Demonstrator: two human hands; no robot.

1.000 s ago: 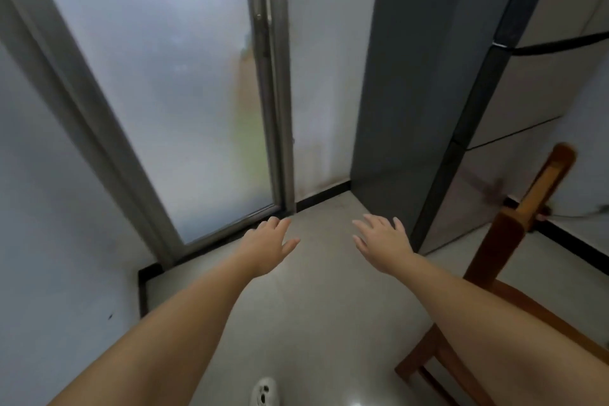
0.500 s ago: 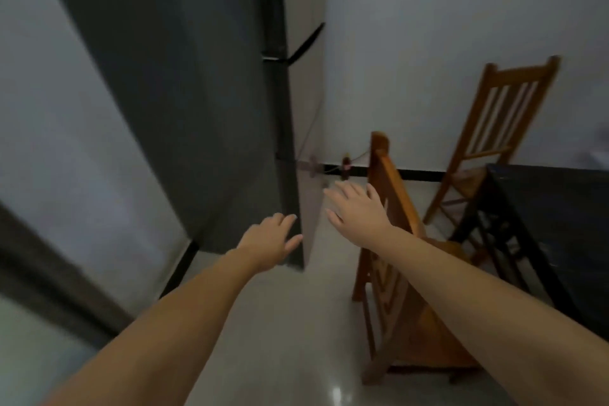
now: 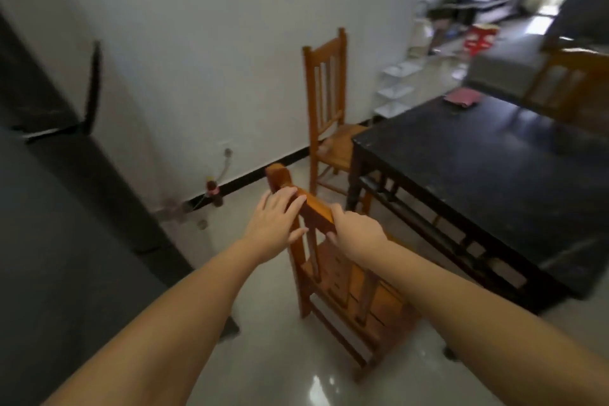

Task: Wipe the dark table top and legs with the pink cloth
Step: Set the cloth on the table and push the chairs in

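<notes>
We rest both spread hands, left hand point(image 3: 273, 224) and right hand point(image 3: 357, 230), on the orange wooden chair point(image 3: 316, 212); next we must fetch the folded pink cloth point(image 3: 461, 98) at the dark glossy counter point(image 3: 494, 168)'s far edge

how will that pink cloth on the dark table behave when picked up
The pink cloth lies flat and rumpled on the dark table, so it will probably droop limply and feel light. It looks unlikely to roll or slide.
</notes>
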